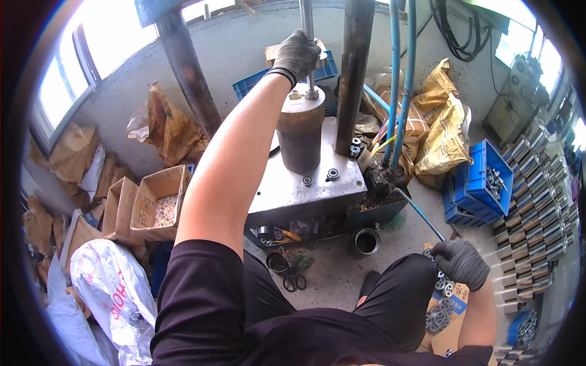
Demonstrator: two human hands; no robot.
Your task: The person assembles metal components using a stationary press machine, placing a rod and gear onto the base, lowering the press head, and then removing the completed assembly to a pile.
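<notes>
My left hand, in a dark grey work glove, is raised and closed round an upright steel rod. Below that hand, the rod's lower end meets the top of a thick dark metal cylinder, which stands upright on the steel table of a press. Two small bearing-like rings lie on the table in front of the cylinder. Low on the right, my gloved right hand is closed at the end of a slim blue lever that slants up to the press. Its fingertips are partly hidden.
Dark press columns flank the cylinder, with blue hoses beside them. Blue crates and stacked metal sleeves stand right. Cardboard boxes are left. On the floor are a hollow black cylinder and scissors.
</notes>
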